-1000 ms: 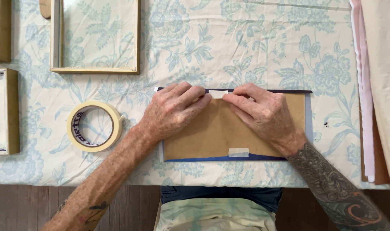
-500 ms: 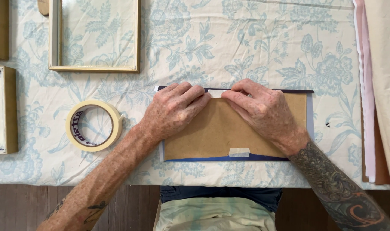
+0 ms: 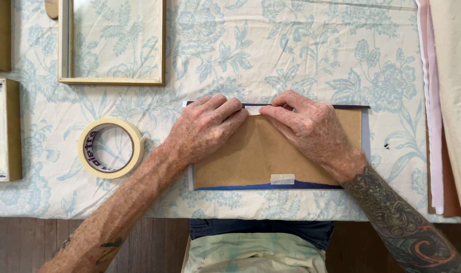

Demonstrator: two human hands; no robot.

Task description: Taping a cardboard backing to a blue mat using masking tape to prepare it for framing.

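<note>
A brown cardboard backing board lies on a dark blue sheet in front of me. My left hand and my right hand rest flat on the board's far edge. Their fingertips press a short strip of pale tape that bridges board and blue sheet. Another piece of tape sits on the near edge. Neither hand grips anything.
A roll of masking tape lies left of the board. A wooden frame sits at the far left, with other frames at the left edge. Stacked pale sheets and boards line the right side. The floral tablecloth ends at the near table edge.
Both hands stay on the far edge of the board. The fingertips have shifted slightly along the tape strip; nothing else has moved.
</note>
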